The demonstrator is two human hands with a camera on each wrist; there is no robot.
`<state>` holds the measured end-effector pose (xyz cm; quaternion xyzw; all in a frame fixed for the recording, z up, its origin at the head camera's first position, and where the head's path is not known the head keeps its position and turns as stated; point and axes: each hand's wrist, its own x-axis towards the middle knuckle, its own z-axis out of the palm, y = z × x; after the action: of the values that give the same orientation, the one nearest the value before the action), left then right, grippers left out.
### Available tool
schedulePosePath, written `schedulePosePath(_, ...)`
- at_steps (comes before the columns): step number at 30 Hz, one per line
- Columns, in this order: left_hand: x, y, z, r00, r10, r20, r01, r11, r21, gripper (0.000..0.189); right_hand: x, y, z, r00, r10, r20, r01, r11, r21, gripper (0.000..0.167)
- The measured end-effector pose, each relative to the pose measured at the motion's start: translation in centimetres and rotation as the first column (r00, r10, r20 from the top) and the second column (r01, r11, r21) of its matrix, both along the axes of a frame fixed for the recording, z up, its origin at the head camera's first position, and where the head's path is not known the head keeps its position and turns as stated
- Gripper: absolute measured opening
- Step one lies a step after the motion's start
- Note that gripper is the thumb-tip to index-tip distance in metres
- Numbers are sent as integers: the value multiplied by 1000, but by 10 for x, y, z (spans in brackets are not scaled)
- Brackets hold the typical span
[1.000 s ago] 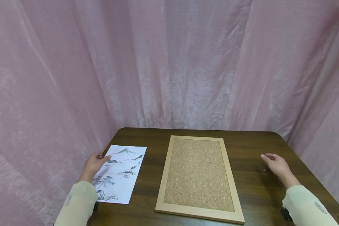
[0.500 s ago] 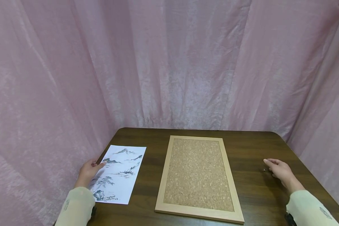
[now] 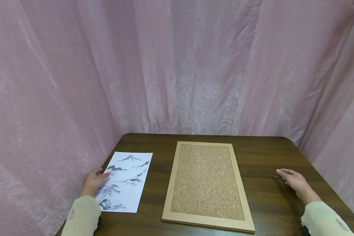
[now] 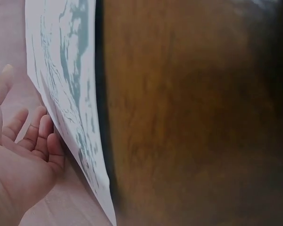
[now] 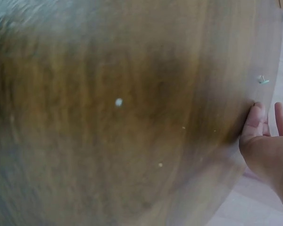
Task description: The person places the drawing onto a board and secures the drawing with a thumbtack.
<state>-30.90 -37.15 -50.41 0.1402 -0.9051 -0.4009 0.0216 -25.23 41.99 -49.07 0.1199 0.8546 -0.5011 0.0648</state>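
A white sheet of paper [image 3: 129, 183] printed with an ink landscape lies on the left side of the table. My left hand [image 3: 93, 182] is at its left edge, thumb over the margin in the head view. The left wrist view shows that hand [image 4: 23, 165] with loosely bent fingers beside the paper [image 4: 66, 61], thumb apart from them. On the right, a small thumbtack [image 3: 275, 176] lies just off the fingertips of my right hand [image 3: 296, 183]. In the right wrist view the tack [image 5: 263, 80] sits apart from the hand [image 5: 269, 146], whose grasp holds nothing visible.
Between my hands a cork board [image 3: 207, 183] with a pale wooden frame lies flat on the dark brown table [image 3: 262, 154]. Pink curtains [image 3: 177, 72] hang behind the table and at both sides. A few pale specks show on the tabletop in the right wrist view.
My left hand has drawn back toward me along the paper's edge. My right hand has slid slightly nearer and to the right. The paper's near end has shifted a little to the right.
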Motion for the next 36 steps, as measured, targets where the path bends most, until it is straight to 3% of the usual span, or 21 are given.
schedulePosePath(8, 1, -6, -6, 1000, 21, 23, -21, 1000, 2, 73, 2, -1, -1, 998, 17, 54, -19, 999, 36, 85)
schedulePosePath(19, 6, 1, -3, 1000, 5, -2, -5, 995, -100, 57, 4, 1, -11, 1000, 15, -26, -13, 998, 58, 75)
schedulePosePath(26, 5, 3, -5, 999, 34, -6, -34, 996, -87, 51, 1, 3, -17, 997, 6, -73, 1, 995, 104, 63)
schedulePosePath(36, 7, 5, -3, 999, 48, 0, -48, 996, -71, 54, 1, -2, -14, 998, -26, -53, 32, 993, 117, 61)
